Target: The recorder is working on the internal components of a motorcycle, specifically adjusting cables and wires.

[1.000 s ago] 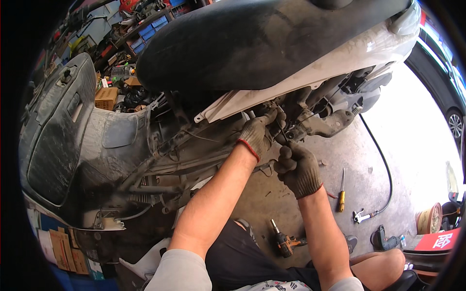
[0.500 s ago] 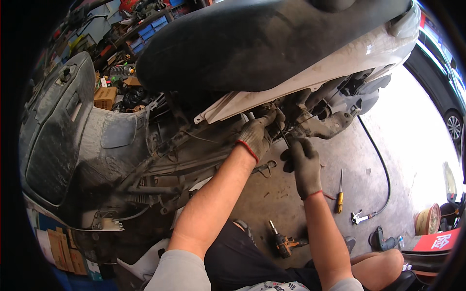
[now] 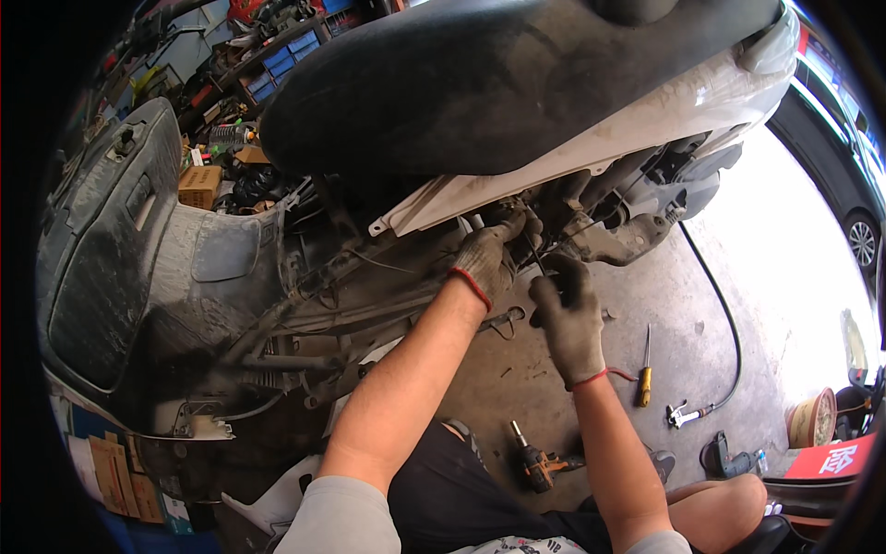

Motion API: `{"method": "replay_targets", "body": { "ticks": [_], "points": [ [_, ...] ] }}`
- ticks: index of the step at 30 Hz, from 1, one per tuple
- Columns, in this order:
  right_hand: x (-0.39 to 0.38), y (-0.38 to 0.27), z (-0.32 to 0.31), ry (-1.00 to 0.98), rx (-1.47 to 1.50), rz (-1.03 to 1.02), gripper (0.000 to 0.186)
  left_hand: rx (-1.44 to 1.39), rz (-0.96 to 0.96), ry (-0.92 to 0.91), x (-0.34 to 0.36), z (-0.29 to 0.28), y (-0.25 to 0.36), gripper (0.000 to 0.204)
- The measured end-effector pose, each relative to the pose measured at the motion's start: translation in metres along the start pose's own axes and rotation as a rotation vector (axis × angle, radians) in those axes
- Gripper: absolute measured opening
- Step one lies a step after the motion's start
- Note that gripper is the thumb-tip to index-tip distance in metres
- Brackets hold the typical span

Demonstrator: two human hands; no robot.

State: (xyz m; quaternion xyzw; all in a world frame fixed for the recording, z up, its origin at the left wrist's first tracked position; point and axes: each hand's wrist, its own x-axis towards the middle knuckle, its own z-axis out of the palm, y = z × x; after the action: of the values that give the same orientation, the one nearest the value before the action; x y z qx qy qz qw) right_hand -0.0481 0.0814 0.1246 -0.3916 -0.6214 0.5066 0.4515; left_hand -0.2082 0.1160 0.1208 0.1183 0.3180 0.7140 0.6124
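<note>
A dusty scooter with a black seat (image 3: 415, 102) and a white side panel (image 3: 554, 152) stands before me, its frame and engine parts laid bare. My left hand (image 3: 487, 254), in a grey work glove with a red cuff, reaches under the panel. Its fingers are closed among the dark parts, and what they grip is hidden. Just right of it, my gloved right hand (image 3: 568, 314) is closed on a thin-shafted tool (image 3: 534, 251), whose shaft slants up toward the parts by the left fingers. The glove hides the tool's handle. A grey metal arm (image 3: 628, 242) sits right of both hands.
On the floor lie a yellow-handled screwdriver (image 3: 645, 386), an orange and black cordless driver (image 3: 543, 466), a dark power tool (image 3: 729, 457) and an air gun (image 3: 688, 415) on a black hose (image 3: 734, 319). Cardboard boxes (image 3: 199, 187) stand behind the scooter. A dark car (image 3: 826, 148) is at far right.
My right hand has shifted slightly up and left and turned, its thumb and fingers now placed differently around the tool. The left hand has stayed in place.
</note>
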Motion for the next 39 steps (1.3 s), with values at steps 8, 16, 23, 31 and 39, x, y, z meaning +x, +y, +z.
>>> {"method": "replay_targets", "body": {
  "ticks": [8, 16, 23, 31, 39],
  "points": [
    [0.022, 0.032, -0.018, -0.204, 1.041, 0.468, 0.023, 0.002, -0.002, -0.044, 0.002, 0.006, -0.004, 0.024],
    [0.008, 0.018, -0.012, 0.133, -0.503, -0.32, 0.023, 0.019, 0.017, -0.021, 0.0, 0.002, 0.0, 0.022],
    [0.011, 0.008, -0.003, -0.137, 0.41, 0.337, 0.022, 0.042, 0.028, -0.029, 0.0, 0.0, 0.0, 0.019],
    [0.001, -0.003, -0.002, 0.003, -0.047, -0.113, 0.025, 0.004, 0.016, -0.03, 0.002, 0.001, -0.001, 0.014],
    [0.012, -0.001, -0.007, 0.024, -0.034, 0.008, 0.023, 0.031, 0.022, -0.041, 0.001, -0.001, 0.0, 0.016]
  ]
}}
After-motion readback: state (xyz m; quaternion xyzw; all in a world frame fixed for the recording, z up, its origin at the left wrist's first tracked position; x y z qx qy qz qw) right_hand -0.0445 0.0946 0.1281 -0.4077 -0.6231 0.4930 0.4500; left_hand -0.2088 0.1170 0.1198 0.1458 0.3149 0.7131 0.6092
